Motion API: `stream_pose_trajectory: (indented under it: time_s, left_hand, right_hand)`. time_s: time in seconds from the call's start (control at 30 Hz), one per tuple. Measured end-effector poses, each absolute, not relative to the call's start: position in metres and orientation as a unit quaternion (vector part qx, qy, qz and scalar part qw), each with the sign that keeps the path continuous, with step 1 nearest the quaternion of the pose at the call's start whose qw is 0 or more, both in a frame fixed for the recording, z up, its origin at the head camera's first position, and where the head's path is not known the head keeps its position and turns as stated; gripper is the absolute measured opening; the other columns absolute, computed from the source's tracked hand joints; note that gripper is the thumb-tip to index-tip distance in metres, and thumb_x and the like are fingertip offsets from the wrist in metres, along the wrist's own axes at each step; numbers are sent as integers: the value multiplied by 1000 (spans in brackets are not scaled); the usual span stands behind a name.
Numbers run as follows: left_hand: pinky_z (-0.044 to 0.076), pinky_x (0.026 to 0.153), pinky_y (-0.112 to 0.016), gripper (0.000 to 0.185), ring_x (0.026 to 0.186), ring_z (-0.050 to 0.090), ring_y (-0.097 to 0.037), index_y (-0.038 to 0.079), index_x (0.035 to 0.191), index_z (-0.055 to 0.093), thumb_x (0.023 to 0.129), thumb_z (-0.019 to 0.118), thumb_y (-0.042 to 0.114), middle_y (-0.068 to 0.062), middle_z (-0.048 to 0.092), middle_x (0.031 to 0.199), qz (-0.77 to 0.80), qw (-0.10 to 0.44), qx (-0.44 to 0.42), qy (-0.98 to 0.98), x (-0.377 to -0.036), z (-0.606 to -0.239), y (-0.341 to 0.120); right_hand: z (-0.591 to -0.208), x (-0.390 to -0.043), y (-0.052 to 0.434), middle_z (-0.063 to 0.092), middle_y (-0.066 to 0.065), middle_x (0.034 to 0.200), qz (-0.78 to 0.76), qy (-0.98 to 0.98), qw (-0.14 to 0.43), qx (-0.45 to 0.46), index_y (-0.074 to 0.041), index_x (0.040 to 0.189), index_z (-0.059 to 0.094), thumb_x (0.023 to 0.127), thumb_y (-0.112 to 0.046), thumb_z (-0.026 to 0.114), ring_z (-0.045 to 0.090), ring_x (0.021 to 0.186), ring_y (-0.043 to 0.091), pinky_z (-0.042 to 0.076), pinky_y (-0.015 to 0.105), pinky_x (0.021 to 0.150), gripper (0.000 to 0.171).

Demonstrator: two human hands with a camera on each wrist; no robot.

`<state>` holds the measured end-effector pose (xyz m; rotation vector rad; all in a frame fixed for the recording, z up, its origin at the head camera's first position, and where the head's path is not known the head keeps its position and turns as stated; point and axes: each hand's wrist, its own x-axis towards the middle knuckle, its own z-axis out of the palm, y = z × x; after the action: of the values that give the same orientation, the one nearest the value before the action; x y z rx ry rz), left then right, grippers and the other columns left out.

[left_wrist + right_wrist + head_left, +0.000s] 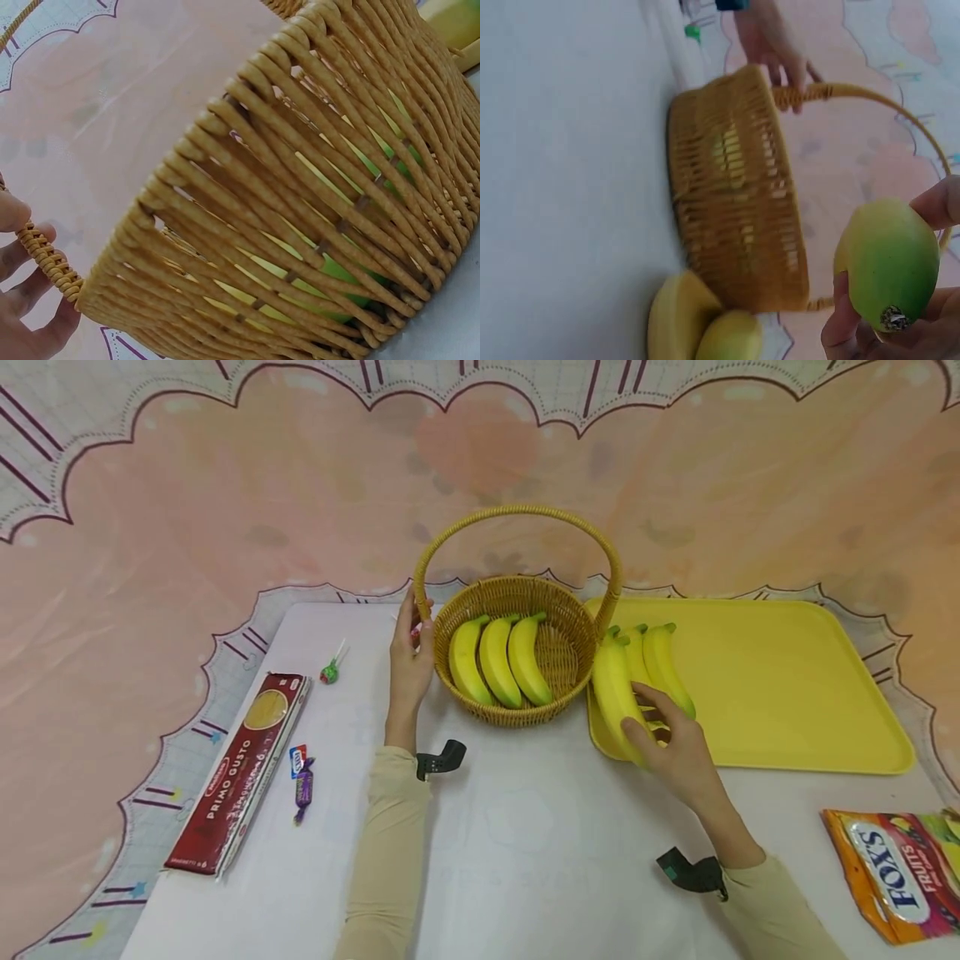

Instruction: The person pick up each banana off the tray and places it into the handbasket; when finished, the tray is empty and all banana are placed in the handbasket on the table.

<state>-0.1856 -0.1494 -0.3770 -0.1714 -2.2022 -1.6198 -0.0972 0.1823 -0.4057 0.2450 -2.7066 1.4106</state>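
At the left edge of the tray point(787, 685), the right hand point(678, 752) curls its fingers round a bunch of bananas point(633, 681), thumb underneath, lifting its near end off the yellow surface; the stems point toward the far side. Just beside it, toward the middle of the tabletop point(525, 843), stands the basket point(517, 652) with a second bunch point(498, 660) lying inside. The left hand point(411, 660) grips the base of the basket's handle, apparently to steady it. Near the tabletop's left edge lie a pasta box point(240, 772), two sweets point(302, 777) and a lollipop point(330, 670); a candy bag point(900, 872) sits at the near right corner.
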Motion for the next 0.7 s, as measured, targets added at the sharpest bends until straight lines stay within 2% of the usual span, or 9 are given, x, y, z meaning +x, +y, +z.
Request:
stream_pose_trajectory:
  time_s: [0.2, 0.43, 0.7]
  left_hand:
    - [39, 105, -47, 52, 127, 46, -30, 10, 150, 25, 101, 42, 14, -22, 49, 136, -577, 200, -62, -790, -185, -376, -150]
    - [39, 105, -47, 52, 128, 46, -30, 9, 150, 25, 101, 42, 15, -23, 49, 136, -575, 207, -67, -789, -186, -375, -151]
    - [40, 104, -47, 51, 127, 47, -29, 9, 149, 26, 100, 41, 12, -22, 51, 135, -574, 203, -62, -791, -184, -377, -150]
  right_hand:
    - [-394, -107, 152, 57, 12, 129, 494, -861, 9, 118, -11, 141, 43, 92, -25, 61, 57, 109, 26, 48, 24, 79, 54]
    - [-380, -139, 105, 59, 8, 127, 534, -838, -13, 116, -18, 142, 43, 90, -40, 61, 59, 102, 23, 50, 31, 77, 59]
    - [-379, -177, 55, 60, 11, 125, 503, -855, -46, 119, -10, 142, 42, 89, -39, 62, 63, 101, 25, 54, 36, 79, 64]
